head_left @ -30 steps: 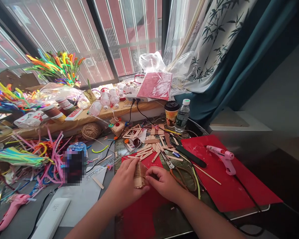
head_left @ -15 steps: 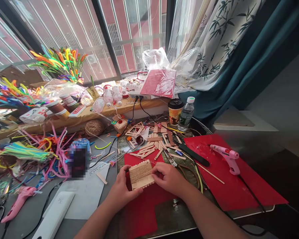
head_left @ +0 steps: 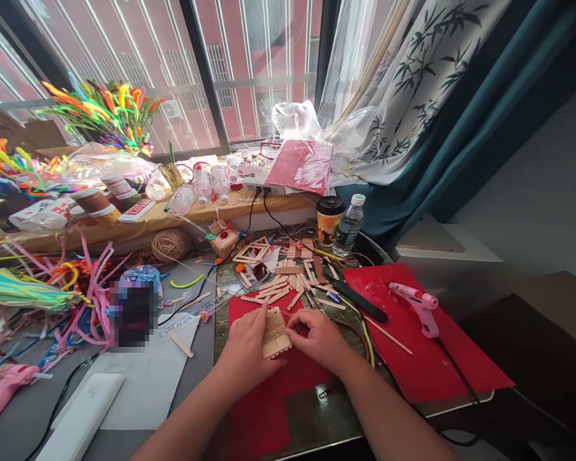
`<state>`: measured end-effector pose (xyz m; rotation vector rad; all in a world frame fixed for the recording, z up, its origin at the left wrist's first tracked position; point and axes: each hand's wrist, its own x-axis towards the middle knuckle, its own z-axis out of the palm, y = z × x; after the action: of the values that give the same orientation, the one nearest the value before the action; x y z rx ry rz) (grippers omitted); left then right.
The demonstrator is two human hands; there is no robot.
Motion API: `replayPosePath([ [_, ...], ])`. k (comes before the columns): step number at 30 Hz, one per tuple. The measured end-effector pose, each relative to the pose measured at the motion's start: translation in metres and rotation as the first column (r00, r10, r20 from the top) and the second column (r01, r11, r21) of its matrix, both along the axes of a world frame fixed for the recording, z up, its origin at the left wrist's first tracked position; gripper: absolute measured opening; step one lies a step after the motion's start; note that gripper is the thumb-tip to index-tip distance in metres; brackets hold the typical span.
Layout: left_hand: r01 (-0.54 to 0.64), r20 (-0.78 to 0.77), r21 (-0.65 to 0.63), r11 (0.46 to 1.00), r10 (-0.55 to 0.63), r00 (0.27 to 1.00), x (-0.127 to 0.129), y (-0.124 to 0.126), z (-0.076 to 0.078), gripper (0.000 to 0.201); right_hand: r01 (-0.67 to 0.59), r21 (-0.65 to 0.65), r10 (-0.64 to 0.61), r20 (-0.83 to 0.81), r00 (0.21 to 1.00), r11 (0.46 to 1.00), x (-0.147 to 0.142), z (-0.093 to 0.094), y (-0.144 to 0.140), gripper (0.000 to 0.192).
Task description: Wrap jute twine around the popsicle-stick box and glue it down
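Forearms (head_left: pixel 194 410) angled inward, the left grip (head_left: pixel 246 347) clasps a twine-wound stick panel (head_left: pixel 274 336) by one side; directly across, the right grip (head_left: pixel 314 334) pinches at its other edge, anything held there hidden from view.

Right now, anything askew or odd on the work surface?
No damage visible on the twine-wrapped panel in the left hand, though it's partly hidden. Mainly clutter: loose craft sticks lie crisscrossed beyond it, and a stray stick sits away from that pile at the edge of the white paper.
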<state>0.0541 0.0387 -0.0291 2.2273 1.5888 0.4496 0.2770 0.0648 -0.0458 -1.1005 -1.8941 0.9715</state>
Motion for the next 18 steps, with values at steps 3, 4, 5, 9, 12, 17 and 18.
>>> replayPosePath([
  [3, -0.005, -0.020, 0.003, 1.000, 0.005, 1.000, -0.001, -0.001, 0.003, 0.105, 0.006, -0.015, -0.006, 0.014, 1.000, 1.000, 0.005, 0.001, 0.002, 0.010],
  [4, -0.004, -0.028, -0.002, 1.000, 0.003, 1.000, -0.001, -0.002, 0.006, 0.100, 0.006, -0.020, -0.005, 0.020, 1.000, 1.000, 0.006, 0.001, 0.002, 0.011],
  [5, -0.004, -0.039, -0.010, 1.000, 0.004, 0.999, -0.001, -0.003, 0.008, 0.097, 0.008, -0.026, -0.007, 0.025, 1.000, 1.000, 0.006, 0.001, 0.001, 0.011],
  [9, -0.026, -0.081, -0.025, 0.999, 0.024, 0.996, 0.001, -0.004, 0.015, 0.091, 0.037, -0.063, -0.034, 0.044, 0.998, 0.997, 0.005, 0.002, -0.001, 0.010],
  [12, -0.041, -0.099, -0.026, 0.999, 0.038, 0.994, 0.003, -0.003, 0.015, 0.091, 0.039, -0.093, -0.035, 0.045, 0.998, 0.995, 0.006, 0.003, -0.001, 0.009],
  [17, -0.042, -0.095, -0.018, 0.999, 0.040, 0.995, 0.005, -0.003, 0.012, 0.092, 0.042, -0.149, -0.039, 0.026, 0.999, 0.988, 0.005, 0.000, 0.000, 0.009],
  [18, -0.042, -0.086, -0.006, 0.999, 0.041, 0.995, 0.005, -0.003, 0.011, 0.091, 0.036, -0.166, -0.034, 0.015, 0.999, 0.985, 0.005, -0.001, 0.001, 0.010],
])
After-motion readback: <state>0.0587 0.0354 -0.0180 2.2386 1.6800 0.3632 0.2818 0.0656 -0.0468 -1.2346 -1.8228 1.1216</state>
